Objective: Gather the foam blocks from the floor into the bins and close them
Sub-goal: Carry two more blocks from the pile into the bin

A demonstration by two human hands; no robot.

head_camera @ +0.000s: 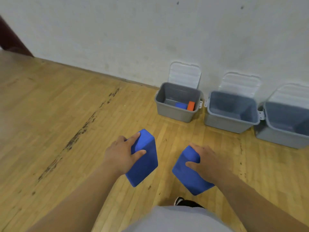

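1. Grey third bin is cut off by the right frame edge. Near walls partly hide its inside and that of the middle bin.
2. Left hand grips the left block, and right hand grips the right block. Most fingers are hidden behind the blocks. Both blocks are held apart above the floor.
3. Blocks: four. Two are held, and a blue block and an orange block lie in the first bin.
4. Bins: three, open, along the wall. Lids: three, upright behind them.
5. One shoe, mostly hidden.
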